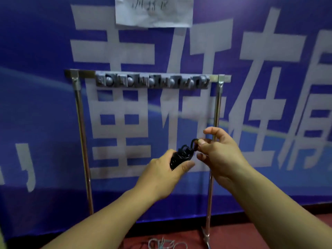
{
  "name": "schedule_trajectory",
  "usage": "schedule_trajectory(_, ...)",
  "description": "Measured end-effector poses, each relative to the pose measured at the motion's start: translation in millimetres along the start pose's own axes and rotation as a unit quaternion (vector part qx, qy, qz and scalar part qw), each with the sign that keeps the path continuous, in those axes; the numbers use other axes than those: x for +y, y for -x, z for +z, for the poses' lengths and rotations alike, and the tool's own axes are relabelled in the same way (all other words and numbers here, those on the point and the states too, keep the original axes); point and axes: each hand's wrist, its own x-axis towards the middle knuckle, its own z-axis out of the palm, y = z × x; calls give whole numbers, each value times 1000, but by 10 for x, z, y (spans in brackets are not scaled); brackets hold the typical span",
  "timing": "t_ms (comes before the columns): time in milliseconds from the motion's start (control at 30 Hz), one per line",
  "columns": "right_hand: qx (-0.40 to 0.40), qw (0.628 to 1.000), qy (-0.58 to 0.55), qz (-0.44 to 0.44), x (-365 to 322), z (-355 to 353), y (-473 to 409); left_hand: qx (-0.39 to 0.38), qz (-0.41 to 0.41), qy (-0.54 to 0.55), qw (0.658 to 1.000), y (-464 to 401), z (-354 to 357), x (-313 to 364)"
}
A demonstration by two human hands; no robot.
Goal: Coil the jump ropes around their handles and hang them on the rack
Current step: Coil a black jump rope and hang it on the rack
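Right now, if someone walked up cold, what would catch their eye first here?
Probably the two hands at centre: the left hand grips a black coiled jump rope bundle while the right hand pinches its loose loop. Behind them stands a silver metal rack with a grey clip rail across its top, against a blue banner with huge white characters.

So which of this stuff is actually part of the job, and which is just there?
Part of the job:
- black jump rope, held by left hand and right hand
- rack
- grey rope on the floor

Just there:
- blue banner
- paper sheet
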Motion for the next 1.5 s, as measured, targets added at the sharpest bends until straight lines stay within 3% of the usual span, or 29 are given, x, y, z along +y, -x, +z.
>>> schedule_trajectory(333,52,999,-10,-12,-177,41,-767,-17,-43,91,995,-795,19,126)
schedule_trajectory(433,53,998,10,-42,-244,-35,-1068,-16,-50,103,993,-1110,18,266)
schedule_trajectory(633,41,988,77,-129,-602,-16,-1685,-59,-29,246,967,-1679,-23,449)
schedule_trajectory(767,63,981,76,-165,-836,-16,-1965,-8,-3,234,972,-2066,-51,586)
schedule_trajectory(967,116,973,94,-175,-979,-155,-2282,9,3,193,981,-2471,15,785)
schedule_trajectory(1267,103,972,168,-126,-899,-172,-2528,-4,-9,212,977,-2542,134,680)
schedule_trajectory(1500,98,981,119,-117,-533,-331,-2377,1,-19,186,982,-2390,325,530)
